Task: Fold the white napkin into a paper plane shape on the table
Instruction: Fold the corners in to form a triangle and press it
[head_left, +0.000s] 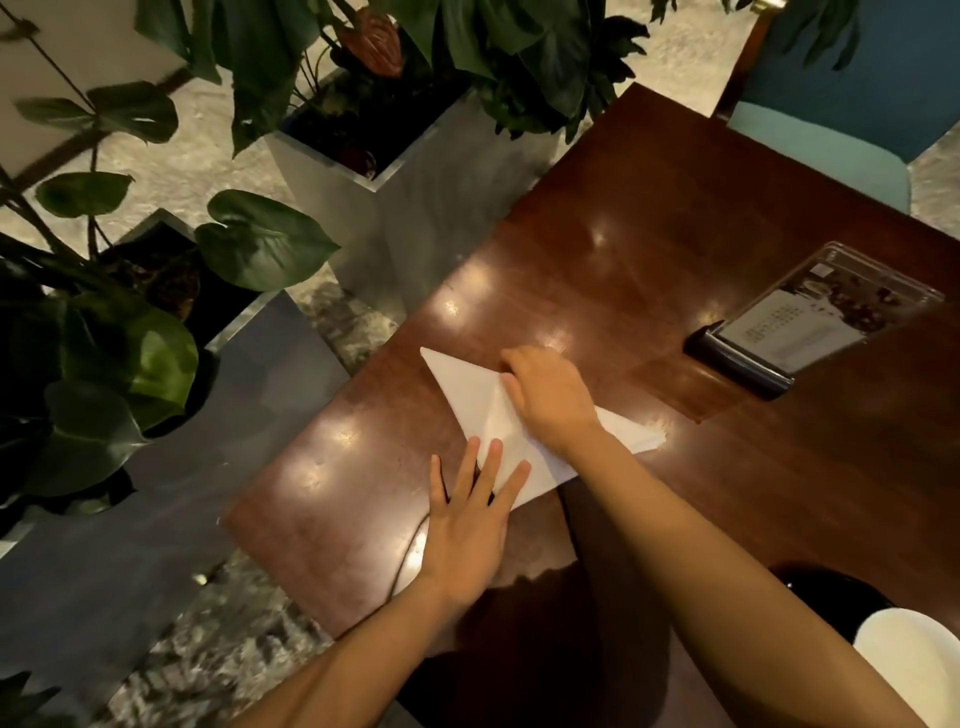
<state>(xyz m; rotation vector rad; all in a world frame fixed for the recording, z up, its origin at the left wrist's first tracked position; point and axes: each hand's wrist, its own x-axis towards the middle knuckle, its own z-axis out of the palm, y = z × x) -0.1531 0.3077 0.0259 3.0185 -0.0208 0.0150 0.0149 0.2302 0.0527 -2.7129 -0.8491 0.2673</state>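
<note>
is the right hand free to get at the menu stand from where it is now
Probably yes. The right hand rests on the white napkin, and only bare table lies between it and the menu stand. It would have to let go of the fold.

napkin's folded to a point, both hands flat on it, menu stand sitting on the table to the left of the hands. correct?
Wrong side. In the head view the menu stand sits on the table to the right of the hands, not the left. The rest holds: the white napkin is folded to a point, with the left hand and right hand pressing on it.
</note>
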